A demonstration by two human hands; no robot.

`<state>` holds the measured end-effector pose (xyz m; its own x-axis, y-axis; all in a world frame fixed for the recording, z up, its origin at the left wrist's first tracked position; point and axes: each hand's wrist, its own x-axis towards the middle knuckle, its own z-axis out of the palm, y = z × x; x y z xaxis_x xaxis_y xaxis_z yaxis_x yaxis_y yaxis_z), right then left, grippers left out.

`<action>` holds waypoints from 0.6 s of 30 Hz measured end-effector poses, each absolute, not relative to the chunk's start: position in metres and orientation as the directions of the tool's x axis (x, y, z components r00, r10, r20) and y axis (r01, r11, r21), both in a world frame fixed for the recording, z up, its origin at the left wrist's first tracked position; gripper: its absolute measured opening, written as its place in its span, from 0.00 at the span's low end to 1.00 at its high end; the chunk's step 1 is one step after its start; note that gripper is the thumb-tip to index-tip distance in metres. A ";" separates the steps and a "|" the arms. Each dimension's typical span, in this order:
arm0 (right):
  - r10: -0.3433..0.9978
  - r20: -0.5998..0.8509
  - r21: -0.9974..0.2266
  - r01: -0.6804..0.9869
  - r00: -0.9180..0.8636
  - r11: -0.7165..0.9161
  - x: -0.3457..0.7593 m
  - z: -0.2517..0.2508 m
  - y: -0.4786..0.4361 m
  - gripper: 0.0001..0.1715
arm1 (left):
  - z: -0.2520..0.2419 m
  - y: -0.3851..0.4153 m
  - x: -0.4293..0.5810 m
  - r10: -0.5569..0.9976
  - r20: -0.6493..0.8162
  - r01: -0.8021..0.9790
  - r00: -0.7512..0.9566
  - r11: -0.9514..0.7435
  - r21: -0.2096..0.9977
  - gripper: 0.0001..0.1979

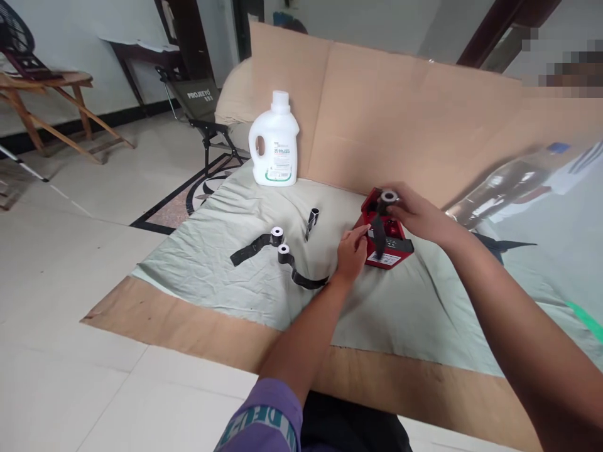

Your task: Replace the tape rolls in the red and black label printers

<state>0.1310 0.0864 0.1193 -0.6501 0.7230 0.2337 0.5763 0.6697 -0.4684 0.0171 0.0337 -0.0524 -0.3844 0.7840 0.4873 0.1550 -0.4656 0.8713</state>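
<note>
My right hand (409, 210) is closed around a small paper roll (388, 198) with a white core end, black on its outer side. A loose black tail of the roll hangs over the front of a red receipt printer (389, 257), whose top compartment stands open. My left hand (352, 252) grips the printer's near left side, its index finger reaching to the edge beside the tail. Left of the printer lie two more black paper rolls (277, 236) with unrolled tails, and a thin dark tube-like piece (313, 220). My right fingertips are partly hidden behind the roll.
A white detergent bottle (277, 144) stands at the back of the pale cloth (226, 263). Behind it rises a cardboard sheet (377, 113). A clear plastic bottle (504, 182) leans at the right. Wooden board (188, 307) shows along the front edge. A folding chair (198, 103) stands back left.
</note>
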 end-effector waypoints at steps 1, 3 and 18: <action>0.701 0.288 -0.575 0.467 -0.652 0.671 0.118 0.121 0.081 0.24 | -0.052 0.034 0.017 0.784 0.489 0.161 -0.382 -0.464 0.871 0.17; 0.658 0.341 -0.721 0.263 -0.671 0.642 0.086 0.119 0.073 0.21 | -0.050 0.032 0.017 0.780 0.490 0.176 -0.389 -0.460 0.871 0.16; 0.498 -0.050 -0.808 0.328 -0.866 0.489 -0.034 0.095 0.097 0.15 | -0.043 0.027 0.021 0.808 0.429 0.181 -0.404 -0.389 0.903 0.06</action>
